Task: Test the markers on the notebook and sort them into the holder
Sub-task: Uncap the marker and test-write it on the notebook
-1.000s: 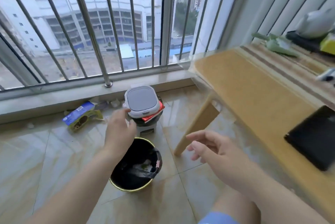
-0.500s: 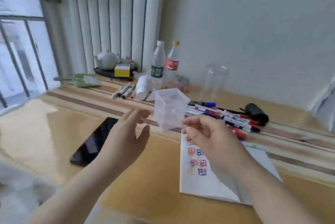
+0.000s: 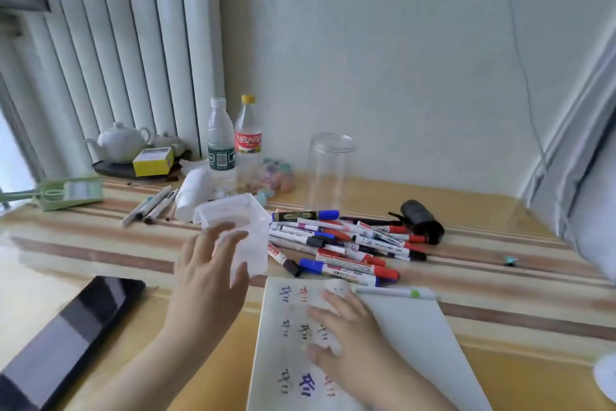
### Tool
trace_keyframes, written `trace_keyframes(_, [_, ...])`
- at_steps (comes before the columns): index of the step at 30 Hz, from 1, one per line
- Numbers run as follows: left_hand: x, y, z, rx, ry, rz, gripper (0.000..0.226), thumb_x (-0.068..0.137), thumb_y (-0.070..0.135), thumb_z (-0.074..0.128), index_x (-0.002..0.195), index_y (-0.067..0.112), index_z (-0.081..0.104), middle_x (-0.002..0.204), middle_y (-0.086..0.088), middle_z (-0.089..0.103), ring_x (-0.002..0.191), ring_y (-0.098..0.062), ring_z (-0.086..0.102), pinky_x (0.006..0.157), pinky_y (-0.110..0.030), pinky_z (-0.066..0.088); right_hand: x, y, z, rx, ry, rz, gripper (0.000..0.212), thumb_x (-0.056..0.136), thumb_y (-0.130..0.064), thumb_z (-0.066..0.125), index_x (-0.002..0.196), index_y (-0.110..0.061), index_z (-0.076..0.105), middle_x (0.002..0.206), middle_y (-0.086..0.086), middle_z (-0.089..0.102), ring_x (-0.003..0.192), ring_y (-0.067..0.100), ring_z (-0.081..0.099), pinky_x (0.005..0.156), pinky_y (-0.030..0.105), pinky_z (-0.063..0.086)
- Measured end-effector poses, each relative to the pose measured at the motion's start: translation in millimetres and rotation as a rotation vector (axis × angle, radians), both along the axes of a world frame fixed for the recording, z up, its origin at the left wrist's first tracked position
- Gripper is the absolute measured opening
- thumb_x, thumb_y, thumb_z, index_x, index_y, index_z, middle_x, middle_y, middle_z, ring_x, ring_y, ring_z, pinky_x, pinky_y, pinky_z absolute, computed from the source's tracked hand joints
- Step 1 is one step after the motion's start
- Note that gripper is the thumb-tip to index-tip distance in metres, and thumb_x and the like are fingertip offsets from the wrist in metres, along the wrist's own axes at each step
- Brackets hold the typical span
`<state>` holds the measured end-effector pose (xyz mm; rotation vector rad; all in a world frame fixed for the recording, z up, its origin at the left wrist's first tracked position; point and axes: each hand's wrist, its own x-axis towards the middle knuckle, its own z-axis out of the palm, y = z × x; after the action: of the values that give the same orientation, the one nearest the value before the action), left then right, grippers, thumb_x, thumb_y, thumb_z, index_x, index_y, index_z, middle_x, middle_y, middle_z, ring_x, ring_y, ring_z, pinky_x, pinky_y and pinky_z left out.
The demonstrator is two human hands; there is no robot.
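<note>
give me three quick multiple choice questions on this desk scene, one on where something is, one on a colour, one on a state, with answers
1. Where does the heap of whiteboard markers lie?
A. right of the translucent plastic holder
B. on the dark tablet
C. inside the clear jar

2. What colour is the cap of the red-labelled bottle?
A. green
B. yellow
C. black

3. What is the right hand doing?
A. gripping a marker
B. lifting the teapot
C. resting on the white notebook

Answers: 1 A, the markers spread across the striped table just right of the holder. 2 B, its cap is yellow. 3 C, its fingers lie on the page and hold nothing.
</note>
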<state>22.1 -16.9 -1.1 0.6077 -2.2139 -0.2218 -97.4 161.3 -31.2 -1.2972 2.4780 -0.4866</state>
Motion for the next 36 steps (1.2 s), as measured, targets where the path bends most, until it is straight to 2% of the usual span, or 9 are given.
trace_keyframes(5, [-5.1, -35.3, 5.5, -0.001, -0.086, 0.067, 0.057, 0.071, 0.012, 0.074, 0.123, 0.013, 0.051, 0.135, -0.011, 0.042, 0.125, -0.036, 0.031, 0.100, -0.057, 0.030, 11.6, -11.5, -3.2, 0.134, 0.092, -0.002, 0.058, 0.089, -0.067, 0.024, 0.143, -0.053, 0.008, 0.157, -0.016, -0.011, 0.141, 0.022, -0.028, 0.116, 0.045, -0.012])
trace_keyframes(8, [-13.2, -46.9, 3.5, 0.075, -0.171, -0.015, 0.034, 0.076, 0.016, 0.072, 0.107, 0.007, 0.060, 0.130, -0.015, 0.049, 0.127, -0.038, 0.028, 0.104, -0.054, 0.029, 18.5, -16.8, -5.3, 0.142, 0.140, -0.027, 0.090, 0.055, -0.084, -0.008, 0.141, -0.058, -0.001, 0.156, -0.018, -0.016, 0.140, 0.025, -0.030, 0.115, 0.046, -0.014])
trace_keyframes(10, [-15.5, -47.2, 4.8, 0.137, -0.118, -0.040, 0.015, 0.078, 0.013, 0.070, 0.089, 0.006, 0.062, 0.126, -0.015, 0.053, 0.128, -0.038, 0.028, 0.104, -0.048, 0.026, 21.9, -21.2, -6.3, 0.122, 0.159, -0.060, 0.097, 0.047, -0.082, -0.012, 0.140, -0.058, -0.002, 0.156, -0.018, -0.016, 0.140, 0.026, -0.031, 0.115, 0.046, -0.015])
trace_keyframes(15, [-10.8, -43.0, 23.4, 0.263, 0.051, -0.104, 0.010, 0.081, 0.014, 0.068, 0.080, 0.008, 0.059, 0.127, -0.005, 0.052, 0.125, -0.028, 0.028, 0.096, -0.035, 0.023, 23.3, -30.0, -8.4, 0.139, 0.171, -0.082, 0.078, 0.068, -0.082, 0.002, 0.142, -0.056, 0.000, 0.156, -0.017, -0.017, 0.139, 0.026, -0.032, 0.113, 0.045, -0.016])
trace_keyframes(18, [-9.8, -37.9, 26.6, 0.247, 0.013, -0.172, 0.011, 0.080, 0.016, 0.068, 0.080, 0.010, 0.059, 0.128, -0.003, 0.050, 0.125, -0.028, 0.029, 0.095, -0.039, 0.027, 22.9, -32.2, -8.3, 0.164, 0.160, -0.087, 0.062, 0.086, -0.073, 0.019, 0.142, -0.056, 0.000, 0.156, -0.017, -0.017, 0.139, 0.026, -0.032, 0.113, 0.046, -0.017])
trace_keyframes(24, [-10.6, -31.6, 8.8, 0.154, -0.055, -0.170, 0.016, 0.074, 0.012, 0.074, 0.075, 0.009, 0.058, 0.122, -0.009, 0.055, 0.121, -0.037, 0.036, 0.094, -0.050, 0.035, 22.0, -32.3, -6.1, 0.142, 0.124, -0.071, 0.062, 0.087, -0.072, 0.023, 0.143, -0.054, 0.004, 0.156, -0.018, -0.012, 0.140, 0.025, -0.031, 0.115, 0.046, -0.016])
trace_keyframes(28, [-6.8, -35.7, -1.2, 0.021, -0.148, -0.184, 0.027, 0.065, 0.010, 0.080, 0.071, 0.011, 0.054, 0.115, -0.014, 0.059, 0.116, -0.043, 0.044, 0.091, -0.056, 0.038, 5.3, -21.7, 1.4, -0.052, 0.153, -0.101, 0.060, 0.090, -0.061, 0.032, 0.145, -0.039, 0.027, 0.156, -0.012, 0.019, 0.145, 0.016, 0.005, 0.118, 0.032, 0.002])
trace_keyframes(31, [-2.0, -37.3, 0.7, 0.048, -0.142, -0.162, 0.028, 0.063, 0.008, 0.081, 0.068, 0.010, 0.053, 0.115, -0.015, 0.059, 0.114, -0.044, 0.043, 0.088, -0.058, 0.038, -25.1, -3.8, 4.4, -0.193, 0.198, -0.233, 0.046, 0.094, -0.038, 0.048, 0.137, -0.024, 0.045, 0.138, -0.006, 0.044, 0.131, 0.015, 0.034, 0.111, 0.027, 0.025])
trace_keyframes(36, [2.6, -34.5, 4.6, 0.076, -0.169, -0.150, 0.029, 0.068, 0.010, 0.077, 0.069, 0.016, 0.049, 0.122, -0.012, 0.054, 0.117, -0.042, 0.040, 0.090, -0.056, 0.037, -56.2, 7.0, 10.6, -0.211, 0.303, -0.289, 0.039, 0.095, -0.023, 0.051, 0.133, -0.018, 0.049, 0.126, 0.000, 0.050, 0.120, 0.019, 0.044, 0.100, 0.026, 0.034])
